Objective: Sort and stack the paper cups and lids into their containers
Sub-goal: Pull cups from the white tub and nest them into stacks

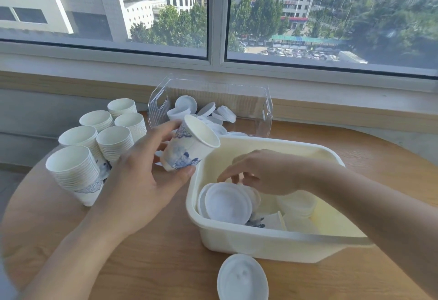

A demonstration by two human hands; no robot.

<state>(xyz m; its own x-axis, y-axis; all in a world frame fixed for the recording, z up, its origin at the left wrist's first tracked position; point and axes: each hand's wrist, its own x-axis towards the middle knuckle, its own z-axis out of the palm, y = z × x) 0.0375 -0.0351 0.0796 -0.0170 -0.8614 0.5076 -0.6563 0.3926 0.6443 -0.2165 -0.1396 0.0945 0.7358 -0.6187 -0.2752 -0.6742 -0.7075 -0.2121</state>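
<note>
The left hand (142, 176) grips a cup (189, 148) tipped just left of the tub (260, 240), while the right hand (265, 171) pinches lids (227, 202) inside it, so the cup could slip.

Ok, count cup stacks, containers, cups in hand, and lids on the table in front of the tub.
Cup stacks: 6
Containers: 2, clear bin and cream tub
Cup held by left hand: 1
Lid before the tub: 1
Total: 10

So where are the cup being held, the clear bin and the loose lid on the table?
held cup (189, 150), head view, its printed side.
clear bin (266, 107), head view, right wall.
loose lid (241, 278), head view, its top face.
</note>
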